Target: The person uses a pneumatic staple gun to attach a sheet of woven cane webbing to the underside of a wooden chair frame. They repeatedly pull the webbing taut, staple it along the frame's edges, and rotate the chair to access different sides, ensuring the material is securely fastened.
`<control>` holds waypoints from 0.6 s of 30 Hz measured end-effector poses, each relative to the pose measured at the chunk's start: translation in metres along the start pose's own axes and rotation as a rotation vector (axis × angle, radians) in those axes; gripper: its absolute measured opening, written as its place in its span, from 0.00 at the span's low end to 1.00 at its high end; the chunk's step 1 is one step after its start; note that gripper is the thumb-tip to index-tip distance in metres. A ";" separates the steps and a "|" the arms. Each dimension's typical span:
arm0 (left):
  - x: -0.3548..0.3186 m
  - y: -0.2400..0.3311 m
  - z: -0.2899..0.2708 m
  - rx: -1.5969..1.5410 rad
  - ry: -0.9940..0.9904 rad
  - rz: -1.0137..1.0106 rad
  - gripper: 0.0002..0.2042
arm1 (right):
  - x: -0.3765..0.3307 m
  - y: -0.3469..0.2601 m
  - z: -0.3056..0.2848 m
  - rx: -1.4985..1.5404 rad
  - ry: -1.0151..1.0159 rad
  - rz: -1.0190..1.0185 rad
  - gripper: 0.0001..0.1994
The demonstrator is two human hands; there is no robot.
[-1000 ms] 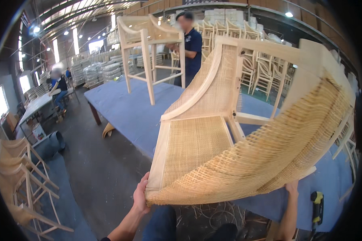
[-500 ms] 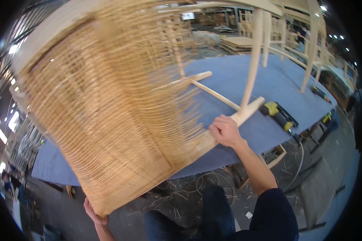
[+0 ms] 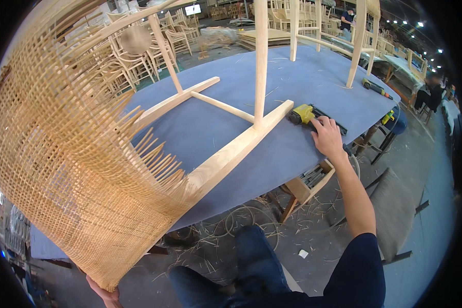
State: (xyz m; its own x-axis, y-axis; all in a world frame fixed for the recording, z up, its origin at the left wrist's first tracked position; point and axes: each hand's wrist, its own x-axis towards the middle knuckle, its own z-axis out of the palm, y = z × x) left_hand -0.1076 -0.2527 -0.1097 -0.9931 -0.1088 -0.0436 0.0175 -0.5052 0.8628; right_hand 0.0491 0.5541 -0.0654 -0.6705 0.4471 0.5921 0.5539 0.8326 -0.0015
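A pale wooden chair frame (image 3: 231, 149) lies tipped on the blue-covered table, with a woven cane panel (image 3: 87, 190) at its left. Loose strand ends stick out along the panel's inner edge. My left hand (image 3: 103, 293) grips the panel's lower corner; its fingers are partly hidden behind the weave. On the table to the right, my right hand (image 3: 328, 137) has its fingers curled over the handle of a yellow and black nail gun (image 3: 304, 114). The gun still rests on the table, and the hand covers part of it.
Another wooden chair (image 3: 357, 51) stands at the table's far side, near a second power tool (image 3: 377, 89). Below the table edge sits a wooden box (image 3: 313, 182) of metal strips. A grey padded piece (image 3: 387, 210) and cane scraps lie on the floor. Stacked chairs and people are farther off.
My right hand has let go of the chair's wooden rail and moved right onto the nail gun. The cane panel has shifted left in view, with my left hand still at its corner.
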 end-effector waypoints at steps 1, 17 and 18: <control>0.000 0.000 0.000 0.009 0.027 -0.004 0.27 | -0.003 0.014 0.006 -0.002 0.008 -0.031 0.27; 0.009 -0.002 -0.011 0.033 0.007 -0.013 0.27 | 0.092 -0.148 0.036 1.314 0.412 0.041 0.20; 0.009 -0.002 -0.011 0.032 0.004 -0.010 0.27 | 0.094 -0.163 0.035 1.416 0.379 0.192 0.19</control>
State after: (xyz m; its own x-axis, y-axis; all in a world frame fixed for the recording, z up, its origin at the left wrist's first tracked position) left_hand -0.1156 -0.2623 -0.1173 -0.9927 -0.1079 -0.0543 0.0040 -0.4786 0.8780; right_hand -0.1213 0.4715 -0.0379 -0.3552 0.6600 0.6619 -0.4644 0.4899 -0.7378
